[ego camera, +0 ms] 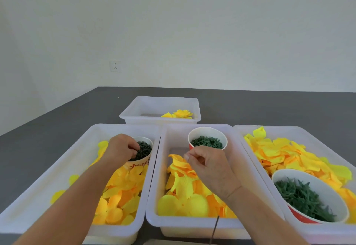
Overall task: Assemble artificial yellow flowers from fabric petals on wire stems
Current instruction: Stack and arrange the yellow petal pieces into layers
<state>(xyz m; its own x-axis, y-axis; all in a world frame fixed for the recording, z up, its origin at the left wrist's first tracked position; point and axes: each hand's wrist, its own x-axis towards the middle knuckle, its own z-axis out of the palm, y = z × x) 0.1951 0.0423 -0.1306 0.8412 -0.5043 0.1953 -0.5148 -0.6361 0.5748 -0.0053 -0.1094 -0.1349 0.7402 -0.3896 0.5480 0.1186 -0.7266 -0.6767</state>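
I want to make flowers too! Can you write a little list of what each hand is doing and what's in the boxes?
left hand: fingers dipped in cup of dark green pieces
right hand: pinching a thin wire stem over middle tub
front tubs: yellow petals
back tub: finished yellow flower

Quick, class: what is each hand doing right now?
Left hand: fingers pinched into the cup of dark green pieces.
Right hand: pinched shut on a thin wire stem.

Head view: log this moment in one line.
left hand: fingers in paper cup of dark green pieces | right hand: pinching thin wire stem
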